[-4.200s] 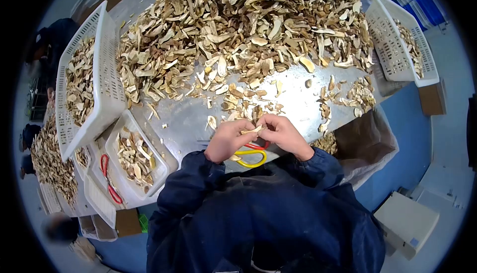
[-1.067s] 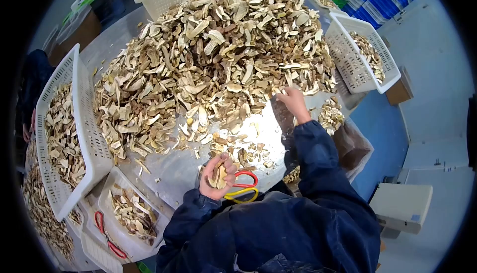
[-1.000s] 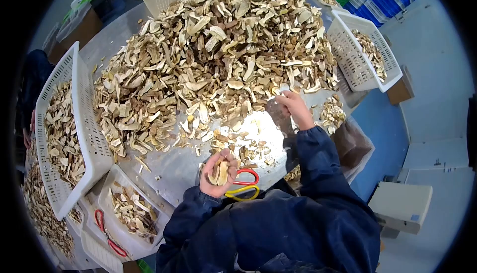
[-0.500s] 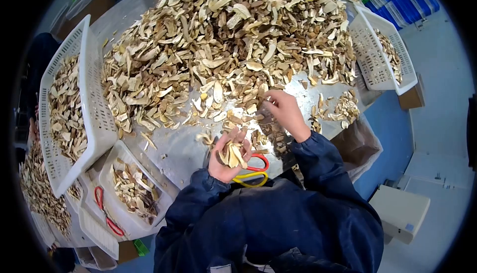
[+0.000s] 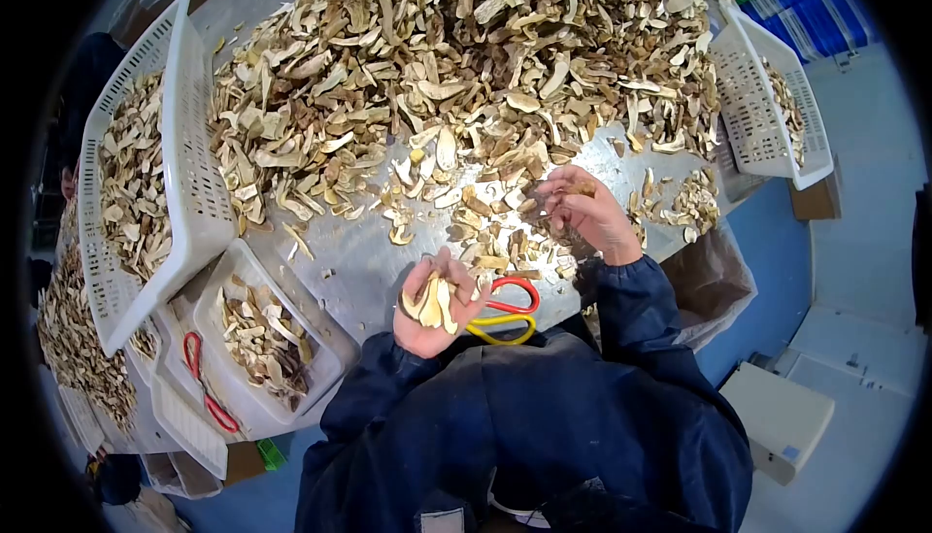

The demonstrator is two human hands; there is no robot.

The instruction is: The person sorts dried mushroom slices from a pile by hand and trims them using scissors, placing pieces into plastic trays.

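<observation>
My left hand [image 5: 419, 331], palm up near the table's front edge, is curled round several pale dried mushroom slices [image 5: 433, 302]. Farther right, my right hand [image 5: 597, 220] is above the loose slices with its fingers bent together. A brownish mushroom slice [image 5: 581, 188] shows at those fingertips, partly hidden. Beside my left hand lie scissors with one red and one yellow handle [image 5: 509, 317]; their blades are out of sight. A large heap of dried mushroom slices [image 5: 456, 67] covers the far side of the metal table [image 5: 340, 285], with smaller pieces scattered between my hands.
At the left stands a tall white perforated basket [image 5: 199, 169] of slices. A smaller white tub [image 5: 330, 363] of slices and red-handled scissors [image 5: 202, 383] sit nearer. Another white basket [image 5: 748, 106] is at the right, above a lined bin [image 5: 723, 285].
My right hand has turned and drawn its fingers together, with a brownish slice now showing at them. My left hand still holds its slices. The whole view has shifted slightly.
</observation>
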